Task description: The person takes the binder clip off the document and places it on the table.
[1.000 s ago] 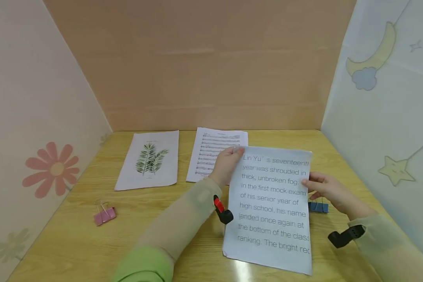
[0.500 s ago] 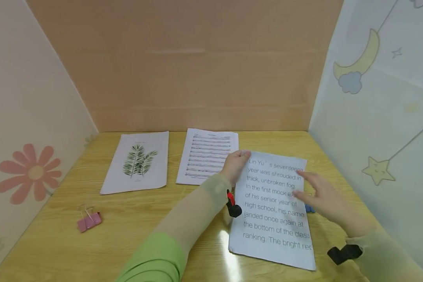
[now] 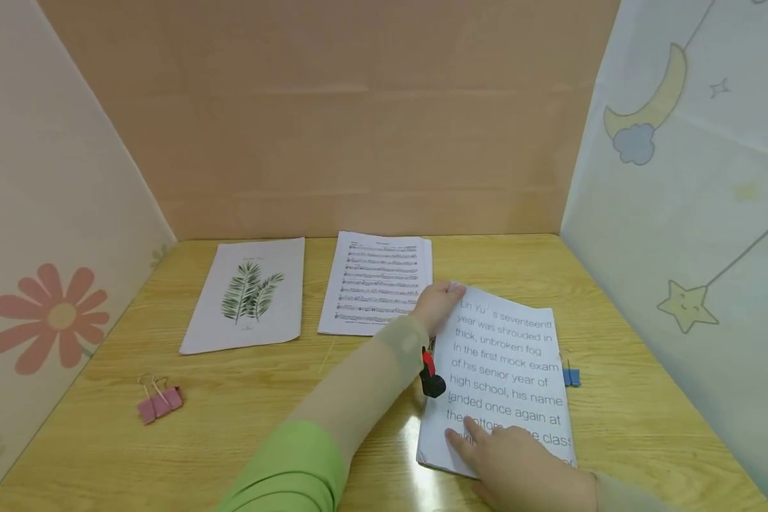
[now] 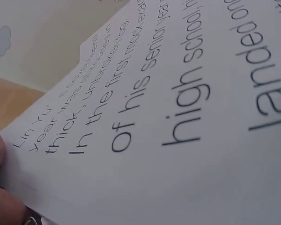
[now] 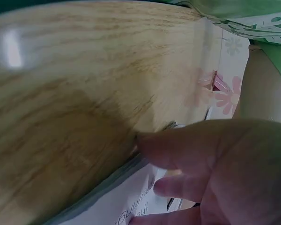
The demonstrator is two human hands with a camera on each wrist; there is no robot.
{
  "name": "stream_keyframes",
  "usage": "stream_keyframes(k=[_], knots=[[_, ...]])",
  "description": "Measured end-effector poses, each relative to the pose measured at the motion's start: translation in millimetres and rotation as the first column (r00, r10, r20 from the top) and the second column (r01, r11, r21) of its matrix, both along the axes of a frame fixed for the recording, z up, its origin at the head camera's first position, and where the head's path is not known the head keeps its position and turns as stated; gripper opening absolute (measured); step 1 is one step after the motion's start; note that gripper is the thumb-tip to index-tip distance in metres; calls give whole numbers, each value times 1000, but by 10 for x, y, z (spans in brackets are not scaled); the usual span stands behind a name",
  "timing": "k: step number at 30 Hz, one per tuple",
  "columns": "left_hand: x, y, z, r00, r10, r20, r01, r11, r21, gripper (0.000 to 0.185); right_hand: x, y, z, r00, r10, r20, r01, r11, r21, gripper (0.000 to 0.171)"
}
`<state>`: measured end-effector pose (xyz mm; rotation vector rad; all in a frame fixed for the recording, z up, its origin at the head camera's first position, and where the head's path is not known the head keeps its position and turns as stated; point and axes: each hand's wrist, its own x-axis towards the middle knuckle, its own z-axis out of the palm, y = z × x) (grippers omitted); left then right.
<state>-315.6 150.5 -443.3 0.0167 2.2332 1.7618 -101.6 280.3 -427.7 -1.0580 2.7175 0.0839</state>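
Observation:
A stack of printed pages [image 3: 505, 363] with large black text lies slanted on the right half of the table in the head view. My left hand [image 3: 438, 306] grips its upper left corner; in the left wrist view those fingers [image 4: 4, 206] show at the page's corner. My right hand [image 3: 518, 469] is at the bottom edge, fingers spread over the last lines. In the right wrist view its thumb [image 5: 164, 145] lies along the stack's edge while the other fingers are on the page. Beside the stack's right edge sits a blue binder clip [image 3: 572, 377], partly hidden.
Sheet music [image 3: 377, 284] lies at the back middle, left of the stack's top. A page with a green leaf print [image 3: 249, 291] is farther left. Near the front left stands a pink binder clip [image 3: 160, 404]. Walls [image 3: 333, 142] enclose the table's back and sides.
My right hand has let go of the stack's right edge and moved down to its bottom edge. The stack's top has lowered and turned slightly; my left hand keeps its corner.

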Motion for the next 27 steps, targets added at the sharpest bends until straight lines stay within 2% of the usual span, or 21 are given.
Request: stream_keyframes(k=[6, 12, 16, 21, 24, 27], knots=[[6, 16, 18, 1000, -1, 12, 3, 995, -102, 32, 36, -43, -24, 998, 9, -64, -8, 1000, 12, 49], [52, -10, 132, 1000, -28, -14, 24, 981, -190, 43, 6, -17, -22, 996, 21, -84, -19, 1000, 16, 50], [111, -44, 208, 998, -15, -58, 4, 983, -182, 52, -68, -1, -33, 998, 13, -67, -10, 999, 45, 49], [222, -142, 305, 991, -2, -133, -18, 989, -144, 49, -154, 39, -43, 999, -23, -45, 25, 999, 43, 49], [311, -238, 363, 983, -20, -180, -4, 991, -134, 46, -202, 80, -40, 998, -38, -53, 39, 999, 12, 48], [451, -370, 404, 979, -68, -192, 46, 992, -119, 44, -256, 127, -34, 997, -46, -58, 45, 999, -6, 48]])
